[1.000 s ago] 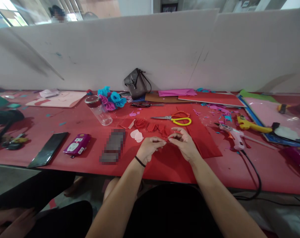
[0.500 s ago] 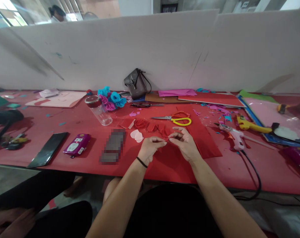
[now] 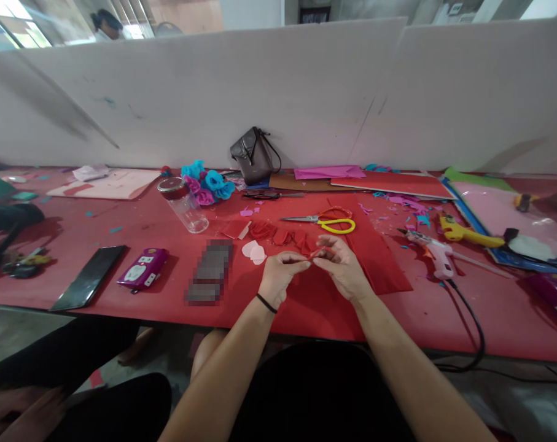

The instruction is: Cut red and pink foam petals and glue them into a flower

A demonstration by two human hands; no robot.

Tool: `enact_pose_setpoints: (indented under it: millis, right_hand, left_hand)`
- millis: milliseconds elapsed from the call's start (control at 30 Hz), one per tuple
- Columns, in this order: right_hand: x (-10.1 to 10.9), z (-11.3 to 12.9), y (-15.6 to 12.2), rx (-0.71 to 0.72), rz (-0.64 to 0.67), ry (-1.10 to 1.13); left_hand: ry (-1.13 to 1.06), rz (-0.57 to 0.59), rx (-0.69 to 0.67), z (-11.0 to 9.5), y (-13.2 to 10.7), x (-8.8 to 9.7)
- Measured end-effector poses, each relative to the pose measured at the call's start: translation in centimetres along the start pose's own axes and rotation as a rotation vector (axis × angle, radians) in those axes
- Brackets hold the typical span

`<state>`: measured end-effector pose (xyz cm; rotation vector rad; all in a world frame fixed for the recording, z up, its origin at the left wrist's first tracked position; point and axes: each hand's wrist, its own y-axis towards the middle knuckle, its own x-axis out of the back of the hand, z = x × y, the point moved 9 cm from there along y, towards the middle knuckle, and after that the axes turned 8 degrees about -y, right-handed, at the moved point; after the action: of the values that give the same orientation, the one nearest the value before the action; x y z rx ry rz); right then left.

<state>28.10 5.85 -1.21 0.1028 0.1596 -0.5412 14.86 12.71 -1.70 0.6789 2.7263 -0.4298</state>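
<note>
A small piece of red crepe paper (image 3: 321,252) is pinched between my two hands above the table. My left hand (image 3: 280,275), with a black band at the wrist, grips it by thumb and forefinger. From the other side, the thumb and fingers of my right hand (image 3: 342,270) close on the same piece. Just beyond my hands lie several cut red paper pieces (image 3: 282,236) and yellow-handled scissors (image 3: 345,225). Pale pink paper petals (image 3: 255,252) rest left of my left hand. Under my hands spreads a red paper sheet (image 3: 324,313).
Left stand a clear jar (image 3: 186,209), blue and purple paper flowers (image 3: 211,187) and a purple power strip (image 3: 143,269). A pink glue gun (image 3: 437,255) and a yellow glue gun (image 3: 467,233) lie right. A dark bag (image 3: 253,156) leans on the white partition (image 3: 190,98). A person sits at left.
The red paper piece now shows more plainly between my fingers, raised against my right fingertips. My left wrist has turned slightly and shifted a little right.
</note>
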Motion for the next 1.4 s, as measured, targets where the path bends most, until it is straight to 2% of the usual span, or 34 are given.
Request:
enact_pose_setpoints:
  millis: [100,167,267,500,667,833,900,967,1067,1133,1167,1300,1333,1367,1400]
  right_hand:
    - [-0.7,-0.3,-0.1,-0.027,0.071,-0.054]
    - [-1.0,0.0,-0.2,0.007,0.092,-0.099]
    - [-0.6,0.7,-0.1,0.080,0.051,-0.120]
    - [0.1,0.6,0.2,0.105,-0.019,-0.121]
    - [0.4,0.6,0.1,0.083,-0.046,-0.101]
    - [1.5,0.7,-0.1,0.054,-0.135,-0.003]
    - [0.7,0.5,-0.2,0.028,-0.065,-0.097]
    - [-0.7,-0.1,-0.4,-0.014,0.071,-0.218]
    - [-1.8,0.1,-0.7,0.077,0.147,-0.422]
    - [-1.4,1.1,-0.9,0.196,0.074,-0.536]
    - [-0.6,1.7,-1.0,0.241,-0.008,-0.565]
    - [3.1,4.8,-2.5,0.426,-0.476,-0.630]
    - [3.1,5.4,-3.0,0.480,-0.521,-0.666]
    - [2.6,5.8,-3.1,0.514,-0.499,-0.695]
    - [1.7,5.6,-3.0,0.519,-0.418,-0.700]
  left_hand:
    - [-0.035,0.010,-0.027,-0.1,0.0,-0.2]
    - [-0.067,0.012,-0.041,-0.2,-0.1,-0.4]
    - [-0.115,0.031,-0.041,-0.1,-0.1,-0.7]
    - [-0.115,0.032,-0.029,0.2,0.0,-0.7]
    - [-0.113,0.017,-0.031,0.3,-0.1,-0.6]
    - [-0.105,-0.010,-0.014,0.2,-0.3,-0.5]
    - [-0.159,0.010,0.031,0.4,-0.3,-0.8]
    - [-0.248,0.037,0.081,0.6,-0.3,-1.0]
    - [-0.388,0.047,0.116,0.3,0.1,-0.8]
    - [-0.471,0.003,0.109,-0.1,0.5,0.1]
    - [-0.506,-0.028,0.102,-0.3,0.8,0.7]
    - [-0.554,-0.101,0.094,-0.4,1.1,1.9]
    - [-0.554,-0.098,0.101,-0.3,1.1,1.8]
    - [-0.555,-0.087,0.116,0.0,1.0,1.5]
    - [-0.561,-0.073,0.133,0.3,0.9,1.1]
